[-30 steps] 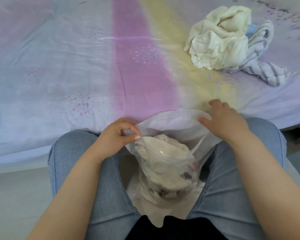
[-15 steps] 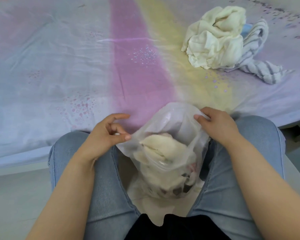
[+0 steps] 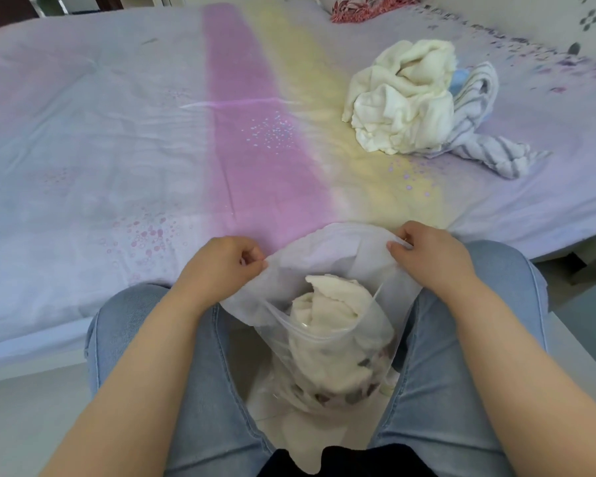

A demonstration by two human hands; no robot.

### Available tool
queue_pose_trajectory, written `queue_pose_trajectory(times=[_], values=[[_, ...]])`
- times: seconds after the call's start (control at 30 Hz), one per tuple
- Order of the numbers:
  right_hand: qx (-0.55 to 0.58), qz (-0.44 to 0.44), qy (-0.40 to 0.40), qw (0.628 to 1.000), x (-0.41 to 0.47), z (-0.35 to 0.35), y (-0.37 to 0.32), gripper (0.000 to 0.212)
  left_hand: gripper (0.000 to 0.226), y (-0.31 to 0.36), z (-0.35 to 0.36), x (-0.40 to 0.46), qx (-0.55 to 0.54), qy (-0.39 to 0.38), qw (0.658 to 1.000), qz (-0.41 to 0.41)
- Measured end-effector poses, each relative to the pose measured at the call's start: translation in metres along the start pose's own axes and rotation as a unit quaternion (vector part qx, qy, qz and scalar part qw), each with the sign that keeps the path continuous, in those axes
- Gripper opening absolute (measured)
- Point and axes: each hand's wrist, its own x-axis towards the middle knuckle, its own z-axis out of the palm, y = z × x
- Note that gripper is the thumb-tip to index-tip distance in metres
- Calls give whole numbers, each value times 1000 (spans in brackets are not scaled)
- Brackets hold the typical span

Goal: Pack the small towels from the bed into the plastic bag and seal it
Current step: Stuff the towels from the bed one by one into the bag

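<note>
Both hands are on the plastic bag (image 3: pixel 327 266), which hangs between the person's knees in light blue jeans (image 3: pixel 135 325), right at the edge of the bed (image 3: pixel 117 132). The left hand (image 3: pixel 221 266) has its fingers curled, pinching the bag's left rim; the right hand (image 3: pixel 430 256) pinches the right rim the same way, and the mouth is stretched wide between them. Inside the bag sits a cream towel (image 3: pixel 327 304), bunched up, with something darker and patterned showing through the plastic lower down, too blurred to name. Out on the bed, well apart from the bag and off to the right, a crumpled cream towel pile (image 3: pixel 403 101) lies on the pastel sheet, and a grey-striped towel (image 3: pixel 486 146) touches it on its right side, trailing toward the bed's edge. A bit of light blue cloth (image 3: pixel 461 77) peeks out between those two
</note>
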Motion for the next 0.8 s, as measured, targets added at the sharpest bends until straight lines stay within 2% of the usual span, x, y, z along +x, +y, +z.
queue_pose_trajectory(times=[0.1, 0.17, 0.23, 0.27, 0.33, 0.4, 0.47, 0.53, 0.6, 0.7, 0.8], values=[[27, 18, -80, 996, 7, -12, -4, 19, 12, 5, -2, 18, -59, 5, 998, 20], [-15, 5, -153, 988, 15, -20, -11, 30, 13, 10, 1, 31, -80, -5, 996, 35], [-47, 1, -174, 984, 30, -27, -21, 44, 12, 12, 5, 41, -113, -14, 993, 28], [-23, -1, -141, 990, 40, -32, -25, 45, 12, 12, 7, 44, -138, -19, 990, 18], [87, -14, 15, 996, 69, -43, -31, 39, 13, 9, 10, 46, -193, -25, 981, -5], [194, -5, 159, 968, 102, -54, -30, 46, 13, 6, 12, 45, -224, -25, 974, -18], [220, 34, 180, 958, 132, -62, -20, 67, 12, 7, 13, 42, -235, -24, 972, -20], [177, 68, 133, 973, 151, -58, -8, 81, 12, 8, 14, 41, -242, -22, 970, -23], [90, 72, 104, 988, 150, -48, -6, 71, 12, 6, 14, 40, -255, -23, 966, -27], [1, -12, 83, 996, 120, -35, -27, 52, 12, 3, 15, 39, -273, -23, 961, -27], [107, -83, -4, 991, 74, -31, -51, 26, 13, 4, 16, 37, -273, -17, 961, -27]])
